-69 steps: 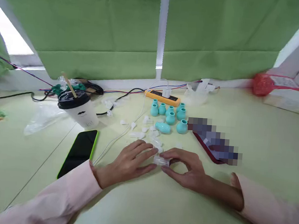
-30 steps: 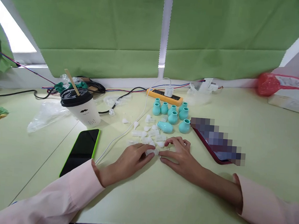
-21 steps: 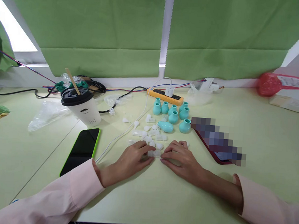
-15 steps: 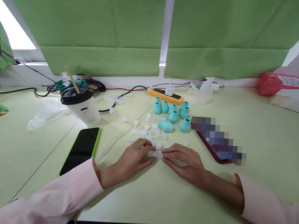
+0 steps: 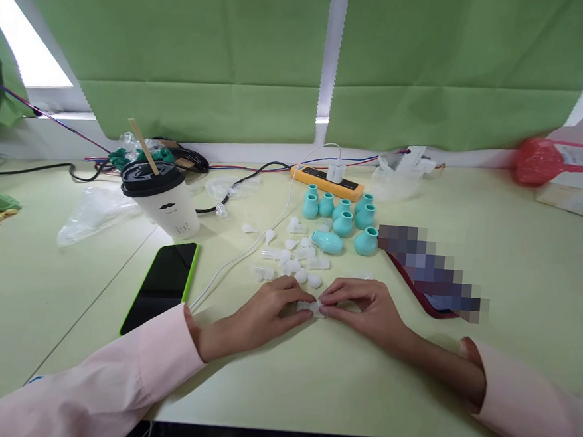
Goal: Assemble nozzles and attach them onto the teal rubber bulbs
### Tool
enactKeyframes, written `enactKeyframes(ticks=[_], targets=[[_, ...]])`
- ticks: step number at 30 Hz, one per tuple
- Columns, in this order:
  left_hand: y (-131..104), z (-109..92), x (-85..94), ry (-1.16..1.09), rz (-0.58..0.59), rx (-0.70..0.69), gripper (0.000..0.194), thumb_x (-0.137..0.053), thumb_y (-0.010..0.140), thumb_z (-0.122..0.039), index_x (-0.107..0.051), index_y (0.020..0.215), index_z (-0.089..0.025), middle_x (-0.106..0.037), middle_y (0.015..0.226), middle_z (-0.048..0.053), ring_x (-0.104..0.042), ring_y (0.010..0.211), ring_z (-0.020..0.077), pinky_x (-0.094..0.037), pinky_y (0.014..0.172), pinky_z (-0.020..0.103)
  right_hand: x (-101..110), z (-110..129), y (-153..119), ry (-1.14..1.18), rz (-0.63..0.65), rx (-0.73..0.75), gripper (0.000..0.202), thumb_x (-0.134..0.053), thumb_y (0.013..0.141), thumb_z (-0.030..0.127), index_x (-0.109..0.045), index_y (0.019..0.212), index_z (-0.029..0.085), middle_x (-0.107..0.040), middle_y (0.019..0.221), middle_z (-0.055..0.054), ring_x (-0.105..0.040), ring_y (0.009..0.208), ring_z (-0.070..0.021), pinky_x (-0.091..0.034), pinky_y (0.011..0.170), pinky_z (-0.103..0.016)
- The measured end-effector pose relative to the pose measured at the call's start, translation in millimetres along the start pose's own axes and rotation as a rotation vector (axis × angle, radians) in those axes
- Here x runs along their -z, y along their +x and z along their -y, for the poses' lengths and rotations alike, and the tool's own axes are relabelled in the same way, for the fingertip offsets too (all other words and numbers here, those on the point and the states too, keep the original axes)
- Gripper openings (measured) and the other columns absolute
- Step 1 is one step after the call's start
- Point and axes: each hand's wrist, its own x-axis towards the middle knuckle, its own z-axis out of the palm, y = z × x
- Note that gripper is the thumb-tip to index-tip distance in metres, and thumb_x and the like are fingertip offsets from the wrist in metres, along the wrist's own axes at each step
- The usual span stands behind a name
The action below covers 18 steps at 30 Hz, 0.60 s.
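Low over the table, both hands meet at a small translucent plastic tube piece. My left hand grips its left part between thumb and fingers. At the right end, my right hand pinches it with thumb and fingertips; the exact part there is mostly covered. Just beyond the hands lie several loose translucent plastic pieces, some tube-shaped, some with pointed tips. Behind them stand several turquoise bulbs with open necks, and one turquoise bulb lies on its side.
A phone with a green case lies left, a red-cased phone right. A lidded paper cup with a stirrer stands at the left back. A white cable runs to an orange power strip. Plastic bags lie about.
My right fingertips have closed in on the right end of the tube piece, and the hands are nearer each other. The whole view has shifted slightly.
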Motion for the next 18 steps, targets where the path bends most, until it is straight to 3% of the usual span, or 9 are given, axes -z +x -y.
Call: enactKeyframes(ticks=[13,18], targets=[[-0.9,0.3,0.0,-0.068,-0.017,0.000,0.021,-0.050,0.079,-0.033,-0.060,0.093,-0.021,-0.056,0.079,0.002,-0.052,0.068,0.0114,-0.041,0.062,0.022,-1.3,3.4,-1.0,-0.144,0.029,0.179,0.013,-0.062,0.068,0.015,-0.068,0.077,0.022,-0.062,0.074,-0.002,-0.059,0.064,-0.0125,-0.050,0.057,-0.026],[-2.0,-1.1,-0.5,-0.159,-0.079,0.071,0.023,-0.056,0.075,-0.031,-0.054,0.094,-0.019,-0.057,0.078,0.000,-0.052,0.068,0.0101,-0.043,0.061,0.020,-1.4,6.5,-0.7,-0.207,0.033,0.226,0.012,-0.058,0.070,0.011,-0.066,0.076,0.018,-0.060,0.074,-0.004,-0.058,0.066,-0.0126,-0.049,0.058,-0.026]])
